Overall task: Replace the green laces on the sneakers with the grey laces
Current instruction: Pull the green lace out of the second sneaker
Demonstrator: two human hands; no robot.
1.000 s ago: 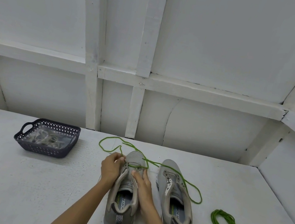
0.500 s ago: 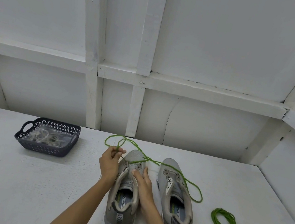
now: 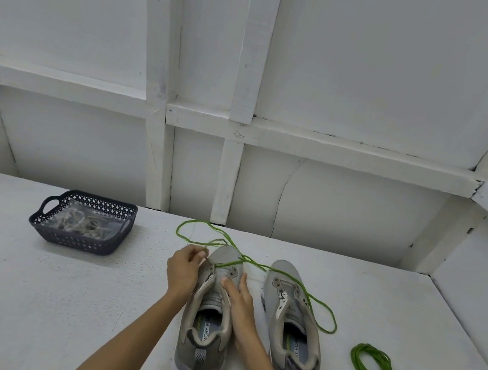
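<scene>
Grey sneakers [image 3: 207, 318], green lace [image 3: 285, 273], dark blue lattice-pattern basket [image 3: 79, 240], white table [image 3: 18, 308]

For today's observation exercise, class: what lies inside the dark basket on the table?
The dark basket holds a clear plastic bag with pale laces coiled inside. The bag covers the basket floor, and the lace count cannot be told.

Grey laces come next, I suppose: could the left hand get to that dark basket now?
Probably yes: the basket sits to the outer side of the left hand with bare table between them, though the hand must first drop the green lace it seems to pinch.
</scene>
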